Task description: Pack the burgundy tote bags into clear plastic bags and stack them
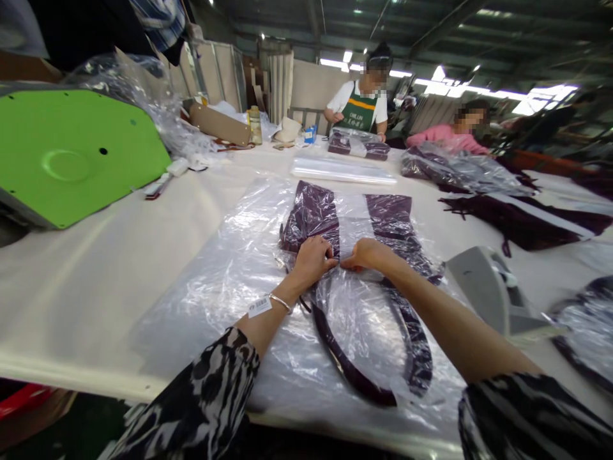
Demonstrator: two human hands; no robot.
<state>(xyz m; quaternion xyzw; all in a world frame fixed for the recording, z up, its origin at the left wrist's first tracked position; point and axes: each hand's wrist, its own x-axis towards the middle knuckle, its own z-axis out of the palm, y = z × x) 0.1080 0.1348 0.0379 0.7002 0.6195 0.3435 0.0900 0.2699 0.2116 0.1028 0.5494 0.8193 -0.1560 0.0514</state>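
Head view: which step is running?

Left hand [312,260] and right hand [368,255], fingers nearly closed, are pinching plastic [364,319] over the dark bag [310,214] lying on the worktop [191,211].

What is the next move requiring?

Probably, it is requiring even fingertip tension.

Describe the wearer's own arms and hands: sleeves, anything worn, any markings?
Loose-looking sleeves in a black, grey and off-white swirled print, ending on the forearms. Left hand: bare; a thin silvery bangle at the wrist, and a white sticker with small dark print, too small to read, on the forearm. Right hand: bare, no bangle or sticker visible.
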